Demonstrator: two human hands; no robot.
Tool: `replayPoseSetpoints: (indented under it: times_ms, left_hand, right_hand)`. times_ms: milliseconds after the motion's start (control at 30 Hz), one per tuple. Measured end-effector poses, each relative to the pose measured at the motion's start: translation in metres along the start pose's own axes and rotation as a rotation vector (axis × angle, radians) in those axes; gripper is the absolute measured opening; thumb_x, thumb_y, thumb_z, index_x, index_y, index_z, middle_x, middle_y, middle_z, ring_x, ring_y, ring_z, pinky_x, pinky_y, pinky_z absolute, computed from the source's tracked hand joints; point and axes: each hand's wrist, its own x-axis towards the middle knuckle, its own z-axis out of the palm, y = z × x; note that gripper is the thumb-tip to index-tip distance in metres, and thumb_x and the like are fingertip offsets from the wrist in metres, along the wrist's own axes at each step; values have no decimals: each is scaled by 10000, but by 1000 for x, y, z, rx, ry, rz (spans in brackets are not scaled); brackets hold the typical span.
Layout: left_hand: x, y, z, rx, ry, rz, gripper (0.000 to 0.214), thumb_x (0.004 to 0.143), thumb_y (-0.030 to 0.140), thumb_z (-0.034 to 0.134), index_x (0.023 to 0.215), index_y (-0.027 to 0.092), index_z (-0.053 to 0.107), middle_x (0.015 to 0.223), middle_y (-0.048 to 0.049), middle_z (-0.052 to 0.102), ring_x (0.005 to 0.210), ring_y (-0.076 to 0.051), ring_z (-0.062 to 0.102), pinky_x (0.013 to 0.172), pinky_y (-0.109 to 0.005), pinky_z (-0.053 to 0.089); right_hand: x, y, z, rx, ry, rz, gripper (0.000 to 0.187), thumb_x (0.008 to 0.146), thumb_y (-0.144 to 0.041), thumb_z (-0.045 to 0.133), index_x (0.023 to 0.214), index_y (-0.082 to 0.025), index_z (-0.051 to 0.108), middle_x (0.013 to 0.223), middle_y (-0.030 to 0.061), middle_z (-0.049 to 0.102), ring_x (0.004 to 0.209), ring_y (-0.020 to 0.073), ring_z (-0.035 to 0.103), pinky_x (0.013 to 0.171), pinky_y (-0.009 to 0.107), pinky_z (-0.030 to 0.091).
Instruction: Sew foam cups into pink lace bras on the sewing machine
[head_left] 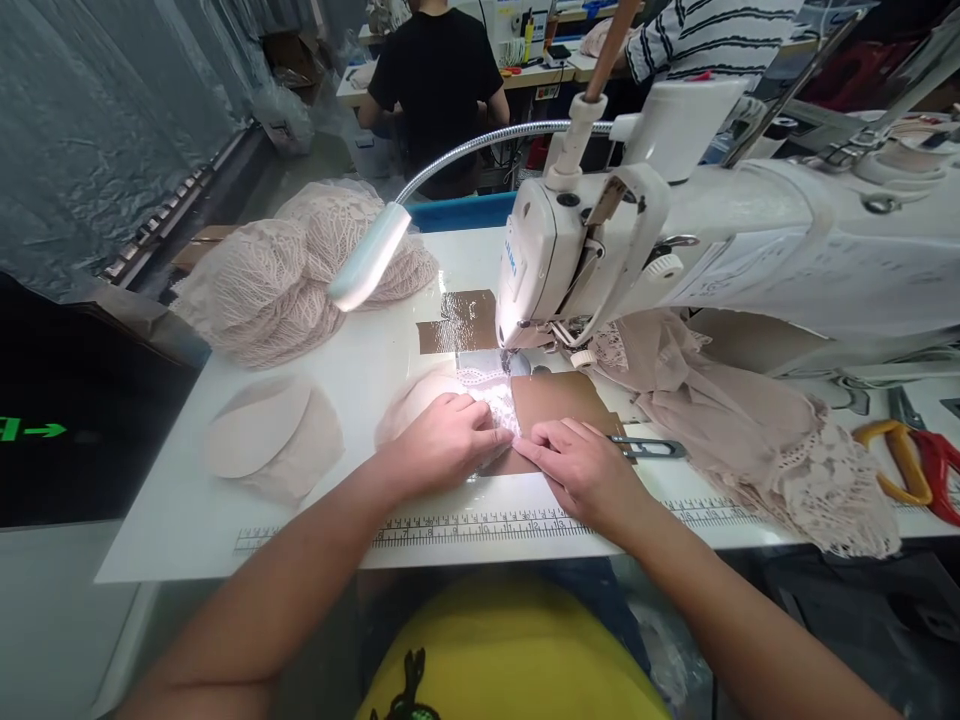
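Lying just on the near side of the needle [505,362], the lace cloth [496,392] stretched leftward under the left hand [450,438]. The right hand [583,468] met its near right corner. Both hands' fingers were curled; pinching or merely pressing, I couldn't tell.

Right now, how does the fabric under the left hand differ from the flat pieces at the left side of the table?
The fabric lies partly covered by the left hand; the flat pieces lie untouched. The fabric shows bright lace; the flat pieces look plain and rounded. The fabric is close to the sewing machine; the flat pieces lie farther away. Both look pale.
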Motion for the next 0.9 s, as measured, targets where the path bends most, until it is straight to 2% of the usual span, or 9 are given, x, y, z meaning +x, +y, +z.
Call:
replayPoseSetpoints:
  times_ms: [167, 367, 500, 600, 733, 833, 900]
  left_hand:
    - [1, 2, -1, 49, -49, -3, 270, 928, 237, 436, 1105, 239, 639, 838, -62, 552, 754, -182, 457, 702, -327, 345]
    - [1, 3, -1, 37, -43, -12, 286, 916, 201, 433, 1107, 240, 642, 859, -67, 557, 770, -189, 455, 731, -337, 358]
    - [0, 3, -2, 16, -35, -15, 282, 906, 198, 445, 1100, 244, 645, 895, -72, 573, 793, -195, 477, 740, -344, 374]
    - [1, 2, -2, -33, -14, -24, 272, 896, 193, 459, 1103, 228, 631, 1006, -80, 593, 884, -208, 516, 791, -352, 399]
    - [5, -3, -1, -42, 18, -62, 300, 897, 172, 435, 1165, 166, 569, 1243, -99, 556, 994, -219, 527, 827, -347, 431]
    - [11, -5, 2, 61, 20, -104, 374, 917, 176, 402, 1280, 143, 484, 1352, -113, 495, 973, -225, 530, 800, -352, 440]
    - [15, -5, 3, 145, -10, -89, 389, 931, 190, 380, 1305, 134, 468, 1338, -123, 507, 911, -223, 540, 756, -353, 439]
  right_hand:
    - [-1, 2, -1, 65, 18, -2, 322, 835, -41, 443, 1018, -195, 658, 813, 38, 606, 725, 163, 458, 660, 282, 337]
    - [-2, 7, 2, 151, 133, 21, 314, 884, -66, 398, 1029, -172, 656, 856, 60, 626, 779, 168, 525, 695, 281, 408]
    - [2, 7, 6, 85, 93, 62, 354, 879, -51, 390, 1089, -159, 653, 855, 71, 612, 792, 176, 530, 701, 277, 418]
    - [6, 5, 7, -3, 34, 63, 389, 837, -18, 400, 1099, -156, 652, 831, 70, 595, 770, 181, 509, 687, 276, 404]
    - [9, 5, 8, -54, 42, 30, 378, 795, 8, 405, 1027, -137, 665, 810, 71, 589, 741, 183, 485, 661, 276, 383]
    - [9, 5, 9, -61, 77, 35, 357, 792, 12, 406, 979, -134, 672, 788, 68, 582, 733, 184, 474, 669, 280, 372]
    - [8, 4, 10, -65, 83, 48, 349, 799, 7, 406, 981, -134, 669, 776, 65, 575, 729, 186, 463, 678, 283, 366]
